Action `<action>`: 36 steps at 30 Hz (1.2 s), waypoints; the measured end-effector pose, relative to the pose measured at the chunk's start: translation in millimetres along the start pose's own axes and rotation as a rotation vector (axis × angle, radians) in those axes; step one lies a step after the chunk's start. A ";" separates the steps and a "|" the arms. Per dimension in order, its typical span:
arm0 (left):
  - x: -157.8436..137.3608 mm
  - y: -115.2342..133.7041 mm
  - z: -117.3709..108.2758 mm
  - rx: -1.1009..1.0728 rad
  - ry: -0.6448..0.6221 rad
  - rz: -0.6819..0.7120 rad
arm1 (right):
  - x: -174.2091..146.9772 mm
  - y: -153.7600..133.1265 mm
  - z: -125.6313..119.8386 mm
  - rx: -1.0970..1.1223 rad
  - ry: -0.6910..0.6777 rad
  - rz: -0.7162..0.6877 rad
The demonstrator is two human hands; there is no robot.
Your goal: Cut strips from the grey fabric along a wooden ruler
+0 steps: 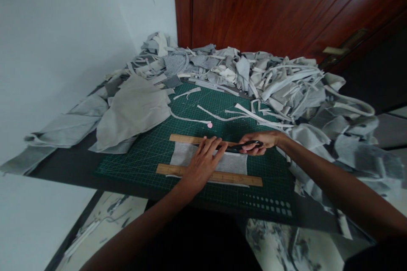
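A grey piece of cloth (233, 163) lies flat on the green cutting mat (133, 156). Two wooden rulers cross it, the far ruler (182, 138) along its upper edge and the near ruler (235, 178) along its lower edge. My left hand (204, 163) rests on the cloth with fingers stretched out, its fingertips by the far ruler. Black-handled scissors (237, 148) are in my right hand (256, 143), pointing left along the cloth's upper edge. The blades are partly hidden by my left fingers.
Heaped grey and white fabric scraps (219, 65) line the back and right of the dark table (76, 173). A larger pale cloth (133, 108) lies at the left. Thin strips (219, 117) and a small pink disc (210, 125) lie on the mat. Behind stands a brown door (254, 8).
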State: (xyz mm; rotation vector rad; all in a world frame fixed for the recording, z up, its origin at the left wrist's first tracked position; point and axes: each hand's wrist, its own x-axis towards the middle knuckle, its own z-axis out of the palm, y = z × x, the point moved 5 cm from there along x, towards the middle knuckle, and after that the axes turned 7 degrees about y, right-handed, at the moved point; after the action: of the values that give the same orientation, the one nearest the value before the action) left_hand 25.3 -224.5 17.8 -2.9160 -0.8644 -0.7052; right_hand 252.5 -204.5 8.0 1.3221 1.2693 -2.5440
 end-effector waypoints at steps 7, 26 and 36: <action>0.4 0.4 0.2 0.008 0.009 0.021 | 16.7 -10.0 9.3 -0.005 0.043 -0.053; -0.2 0.4 -1.0 0.033 0.063 0.038 | 20.0 -17.2 13.7 -0.040 0.048 -0.089; -0.2 -0.1 -1.1 0.025 0.067 0.019 | 28.0 -15.3 16.2 -0.045 0.000 -0.131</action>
State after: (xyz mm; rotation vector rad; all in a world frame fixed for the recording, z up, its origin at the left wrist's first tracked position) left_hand 24.7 -224.7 18.7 -2.8566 -0.8314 -0.7795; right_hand 218.1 -195.5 4.0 1.2714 1.4499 -2.5824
